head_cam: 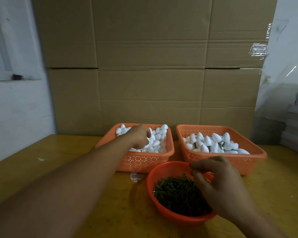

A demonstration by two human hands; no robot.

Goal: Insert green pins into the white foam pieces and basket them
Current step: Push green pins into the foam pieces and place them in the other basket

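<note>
1. While both arms reach out over the wooden table (62, 169) in the single head view, the left hand (140, 136) is down among the plain foam pieces (156, 143) in the far-left basket (139, 160), fingers curled downward; whether they already pinch a piece cannot be told, since the fingertips are hidden by the hand itself.
2. Right hand (218, 182) hovers over the near round bowl (162, 170), its fingers bent toward the heap of green pins (177, 193). Thumb and forefinger look close together, but no pin shows between them; the grip is unclear.
3. Risks, as judgement:
   - Pins lie tangled, so a pinch may lift several at once or drop strays onto the table.
   - Foam is light; a loose pick could flick neighbours over the low basket rim. A white scrap (136, 176) already lies on the table between the left basket and the bowl.
   - The right wrist rests near the bowl's rim; leaning on it could tip the bowl.
4. Containers:
   - Far-left basket: heaped with bare white foam.
   - Far-right basket (248, 162): finished pieces (213, 143), green stems visible between them.
   - Near bowl: green pins, roughly half full.
5. Cardboard sheets (150, 66) stand behind the baskets.
</note>
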